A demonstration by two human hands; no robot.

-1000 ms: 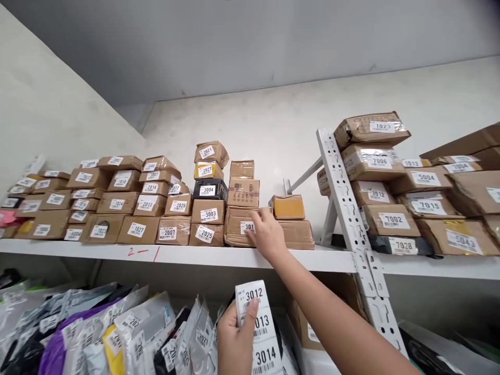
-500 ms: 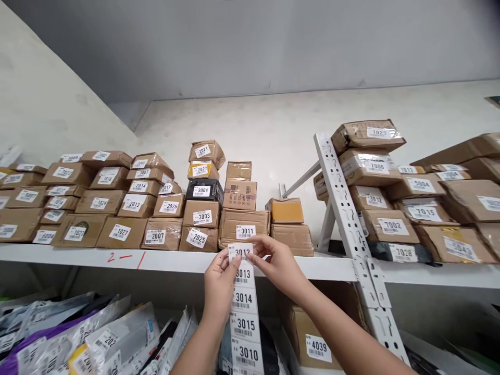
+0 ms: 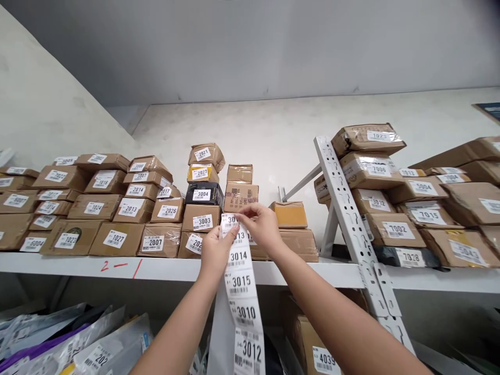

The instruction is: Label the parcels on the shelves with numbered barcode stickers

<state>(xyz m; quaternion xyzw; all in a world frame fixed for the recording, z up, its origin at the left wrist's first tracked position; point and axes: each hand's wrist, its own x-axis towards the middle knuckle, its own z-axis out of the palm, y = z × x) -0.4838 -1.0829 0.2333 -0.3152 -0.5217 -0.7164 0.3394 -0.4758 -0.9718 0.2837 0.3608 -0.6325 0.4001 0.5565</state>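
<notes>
A long strip of white number labels (image 3: 240, 284) hangs between my forearms, printed 3014, 3015, 3010 and 3012 going down. My left hand (image 3: 217, 249) pinches its left edge near the top, thumb across the label ending in 13. On the other side, my right hand (image 3: 261, 227) has thumb and fingers closed on the topmost label, partly covering its number. Behind both hands, a large cardboard box is mostly hidden. A carton with red print (image 3: 242, 197) sits above it, under a small plain box (image 3: 239, 174).
Numbered boxes line the white shelf (image 3: 164, 265), among them a black box (image 3: 203, 193) and a box with a yellow front (image 3: 289, 214). A perforated metal post (image 3: 344, 208) rises at right. Bagged parcels (image 3: 101, 346) fill the lower shelf, beside a box labelled 4039 (image 3: 312, 338).
Both hands have risen with the label strip, moving it up in front of the box labelled 3011. More of the strip's lower end now shows, and the view has shifted slightly.
</notes>
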